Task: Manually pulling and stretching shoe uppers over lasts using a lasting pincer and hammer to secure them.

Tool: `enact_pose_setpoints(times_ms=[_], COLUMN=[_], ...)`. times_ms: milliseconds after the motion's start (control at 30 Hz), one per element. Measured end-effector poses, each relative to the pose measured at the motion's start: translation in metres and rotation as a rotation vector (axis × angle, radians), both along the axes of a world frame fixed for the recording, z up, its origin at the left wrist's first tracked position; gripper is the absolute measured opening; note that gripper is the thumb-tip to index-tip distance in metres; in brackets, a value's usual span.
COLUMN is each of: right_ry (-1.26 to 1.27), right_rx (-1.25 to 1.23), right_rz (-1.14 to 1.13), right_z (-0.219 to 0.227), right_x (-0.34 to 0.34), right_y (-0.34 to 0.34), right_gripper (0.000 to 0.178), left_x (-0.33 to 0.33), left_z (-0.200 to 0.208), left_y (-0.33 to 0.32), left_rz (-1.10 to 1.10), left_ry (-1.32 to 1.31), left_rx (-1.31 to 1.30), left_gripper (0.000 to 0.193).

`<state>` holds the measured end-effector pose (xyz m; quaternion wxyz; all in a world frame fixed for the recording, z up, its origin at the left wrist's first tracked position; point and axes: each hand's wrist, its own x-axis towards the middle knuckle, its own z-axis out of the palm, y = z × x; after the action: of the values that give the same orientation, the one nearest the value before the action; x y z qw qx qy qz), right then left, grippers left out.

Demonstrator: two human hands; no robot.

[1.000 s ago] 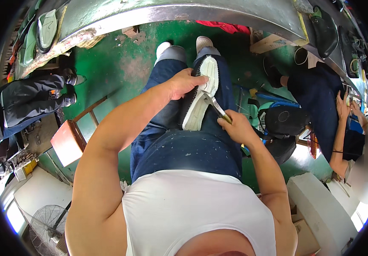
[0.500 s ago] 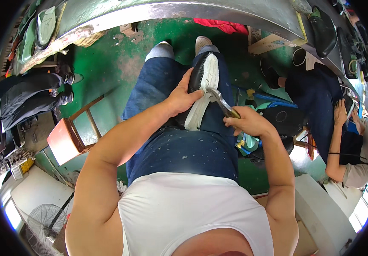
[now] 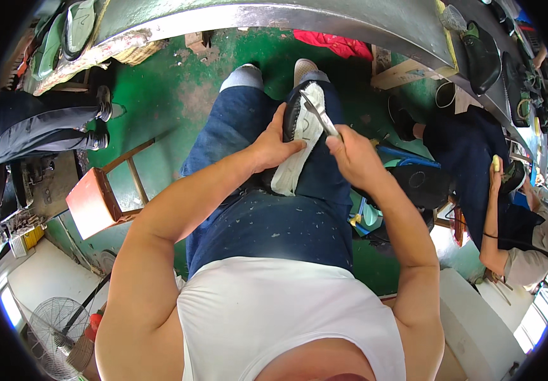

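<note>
A black shoe upper with a whitish underside (image 3: 299, 152) lies bottom up along my right thigh, its toe pointing away from me. My left hand (image 3: 274, 146) grips it on the left side, with the thumb pressed on the white underside and the fingers along the black edge. In my right hand (image 3: 356, 155) is a pair of metal pincers (image 3: 323, 119). Their head touches or hovers just over the white underside near the toe; I cannot tell which. The handles are mostly hidden in my fist.
A metal-edged workbench (image 3: 274, 16) spans the far side, with a dark shoe (image 3: 481, 57) at its right. An orange-brown stool (image 3: 91, 202) stands left, and a wire fan (image 3: 58, 330) lower left. A seated co-worker (image 3: 470, 146) is close on my right; another person's legs (image 3: 52, 124) show at left.
My right hand has moved forward with the pincers, from the shoe's middle up to near its toe. My left hand still holds the shoe, shifted very little.
</note>
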<state>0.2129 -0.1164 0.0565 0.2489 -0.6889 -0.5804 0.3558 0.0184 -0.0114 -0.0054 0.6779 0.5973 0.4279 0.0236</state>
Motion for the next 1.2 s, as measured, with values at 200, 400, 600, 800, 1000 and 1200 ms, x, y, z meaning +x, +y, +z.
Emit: enact_pose_setpoints(times_ms=[200,400,600,800,1000,1200], right_ry=[-0.162,0.209,0.260,0.182,0.071,-0.214], right_rx=[-0.204,-0.457,-0.493,-0.465,-0.527,-0.556], right_rz=[0.094,-0.145,-0.023,0.079,0.201,0.403], right_z=[-0.009,-0.007,-0.004,0.005,0.023,0.031], right_x=[-0.006,0.013,-0.008,-0.010,-0.006,-0.005], right_y=[-0.004,-0.052,-0.060,-0.055,-0.020,0.013], right_gripper=[0.036,0.029,0.029,0.029,0.032,0.038], left_x=[-0.005,-0.021,-0.036,-0.044,-0.033,-0.032], left_z=[0.002,0.019,0.040,0.029,0.034,-0.018], left_y=[0.004,-0.023,-0.016,-0.015,-0.029,-0.025], left_rz=[-0.023,-0.256,-0.323,-0.290,-0.296,-0.011], left_ry=[0.094,0.452,0.352,0.254,0.237,0.095], left_rx=[-0.008,0.626,0.574,0.669,0.774,0.534], left_gripper=[0.107,0.108,0.064,0.039,0.032,0.040])
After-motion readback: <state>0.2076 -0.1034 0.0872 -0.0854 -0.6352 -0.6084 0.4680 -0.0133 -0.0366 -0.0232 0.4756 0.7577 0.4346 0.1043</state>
